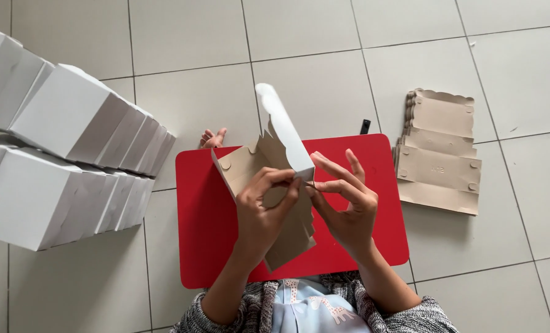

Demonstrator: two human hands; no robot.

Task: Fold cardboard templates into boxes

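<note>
**A:** Where do I have the carton right now?

**B:** The half-folded carton blank (pixel 268 185) is up off the red bench (pixel 201 234), tilted, brown side toward me, with its long white flap (pixel 281 123) standing up and away. My left hand (pixel 264 213) is clamped on the brown panel, fingers curled over its edge. My right hand (pixel 342 203) pinches the lower end of the white flap between thumb and forefinger, the other fingers spread loose.

**A:** So both hands are closed on the same piece?

**B:** Yes, meeting right at the corner where flap joins panel.

**A:** How do I do this fold well?

**B:** I judge the crease wants to be run along the scored line, so I keep the left hand steady as the anchor and let the right do the bending. I press close to the crease, not at the flap's far tip, or the board may buckle.

**A:** Anything nearby to watch?

**B:** The stack of flat blanks (pixel 438 154) lies on the floor to the right, well apart. The finished white boxes (pixel 65 166) are piled on the left, near the bench edge, so I keep my left elbow tucked.
</note>
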